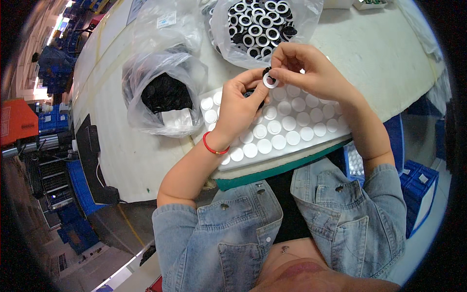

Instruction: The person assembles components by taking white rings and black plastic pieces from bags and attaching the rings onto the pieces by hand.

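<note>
Between my two hands is a small white ring with a black part at its top and middle [267, 83]. My left hand [236, 107], a red cord bracelet on its wrist, is closed, its thumb and forefinger pinching the ring. Something black [249, 94] shows against its curled fingers; its kind is not clear. My right hand [311, 70] is closed too, thumb and fingertips on the ring's upper right edge. Directly below both hands lies a white sheet [287, 152] bearing rows of round white discs [278, 142].
Left of the sheet stands an open clear plastic bag [138, 114] of black pieces [165, 92]. Beyond my hands, another plastic bag [233, 54] is full of black-and-white rings [265, 22]. The table has a green front edge [272, 171]. Blue crates [418, 187] stand at right.
</note>
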{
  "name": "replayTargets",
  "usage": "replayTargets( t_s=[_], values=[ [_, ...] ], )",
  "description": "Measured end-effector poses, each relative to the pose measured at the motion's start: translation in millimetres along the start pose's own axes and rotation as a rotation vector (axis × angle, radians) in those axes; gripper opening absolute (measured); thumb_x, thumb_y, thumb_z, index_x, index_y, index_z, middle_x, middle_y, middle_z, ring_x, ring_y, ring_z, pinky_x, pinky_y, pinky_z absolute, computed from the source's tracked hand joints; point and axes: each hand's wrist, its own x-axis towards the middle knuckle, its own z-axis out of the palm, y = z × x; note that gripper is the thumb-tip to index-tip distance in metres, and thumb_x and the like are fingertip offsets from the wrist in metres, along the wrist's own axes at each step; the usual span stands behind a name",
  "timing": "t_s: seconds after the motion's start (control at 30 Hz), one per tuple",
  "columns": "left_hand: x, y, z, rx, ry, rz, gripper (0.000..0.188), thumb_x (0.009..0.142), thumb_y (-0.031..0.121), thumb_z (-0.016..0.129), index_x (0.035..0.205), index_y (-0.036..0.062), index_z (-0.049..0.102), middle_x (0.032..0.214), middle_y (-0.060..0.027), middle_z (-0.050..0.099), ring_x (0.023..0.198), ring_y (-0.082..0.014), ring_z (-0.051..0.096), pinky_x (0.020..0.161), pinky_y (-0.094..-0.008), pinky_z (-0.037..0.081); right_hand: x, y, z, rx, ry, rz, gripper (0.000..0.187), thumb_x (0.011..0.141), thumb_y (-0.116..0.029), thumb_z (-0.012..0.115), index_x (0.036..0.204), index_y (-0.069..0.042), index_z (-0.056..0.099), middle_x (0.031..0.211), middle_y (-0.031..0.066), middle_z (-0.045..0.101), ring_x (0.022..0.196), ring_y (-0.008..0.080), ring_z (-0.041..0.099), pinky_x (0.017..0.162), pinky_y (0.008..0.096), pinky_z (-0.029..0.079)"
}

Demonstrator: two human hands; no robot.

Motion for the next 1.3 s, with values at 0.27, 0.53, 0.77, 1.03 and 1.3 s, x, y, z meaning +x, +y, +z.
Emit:
replayTargets(
  t_s=[0.27, 0.53, 0.77, 1.03, 1.3],
  values=[
    [0, -2, -2, 0.043, -0.033, 0.034, 0.022, 0.096, 0.015, 0.055, 0.112, 0.0009, 0.062, 0.07, 0.0021, 0.061, 0.047, 0.0004, 0.042, 0.041, -0.0163, 0.03, 1, 2, 5, -0.094, 0.136, 0.019, 0.018, 0.086, -0.015, 0.064, 0.079, -0.001, 0.056, 0.067, 0.0017, 0.059, 0.061, 0.0066, 0.056, 0.055, 0.0224, 0.044],
    [0, -4, 1, 0.072, -0.016, 0.089, 0.022, 0.097, 0.013, 0.053, 0.112, 0.0005, 0.062, 0.074, 0.0003, 0.063, 0.049, -0.0009, 0.042, 0.041, -0.017, 0.032, -1, 7, 5, -0.14, 0.201, -0.002, 0.017, 0.084, -0.014, 0.065, 0.08, 0.0, 0.057, 0.068, 0.0035, 0.059, 0.063, 0.0087, 0.054, 0.055, 0.0248, 0.044],
    [-2, -3, -1, -0.008, 0.008, 0.024, 0.025, 0.098, 0.019, 0.053, 0.112, 0.0019, 0.062, 0.068, 0.0006, 0.057, 0.044, -0.0018, 0.041, 0.037, -0.0171, 0.029, 0, 7, 5, -0.187, 0.148, -0.066, 0.017, 0.084, -0.012, 0.065, 0.079, 0.0, 0.055, 0.068, 0.0039, 0.059, 0.062, 0.0089, 0.055, 0.054, 0.0252, 0.045],
    [0, -8, -2, 0.053, 0.017, 0.09, 0.019, 0.095, 0.011, 0.054, 0.107, 0.0003, 0.065, 0.069, 0.0033, 0.06, 0.049, 0.0012, 0.04, 0.042, -0.0171, 0.028, -1, 3, 4, -0.074, 0.076, 0.063, 0.013, 0.089, -0.008, 0.062, 0.088, -0.001, 0.051, 0.08, 0.0004, 0.054, 0.068, 0.0052, 0.057, 0.06, 0.0191, 0.049],
    [0, -7, -3, -0.011, 0.062, 0.065, 0.018, 0.091, 0.008, 0.06, 0.107, 0.001, 0.064, 0.074, 0.0026, 0.062, 0.049, 0.0011, 0.042, 0.041, -0.0165, 0.028, 1, 15, 3, 0.076, 0.023, 0.029, 0.014, 0.083, -0.006, 0.064, 0.085, -0.004, 0.049, 0.072, -0.0035, 0.049, 0.068, 0.0035, 0.048, 0.057, 0.0204, 0.041]
  ],
)
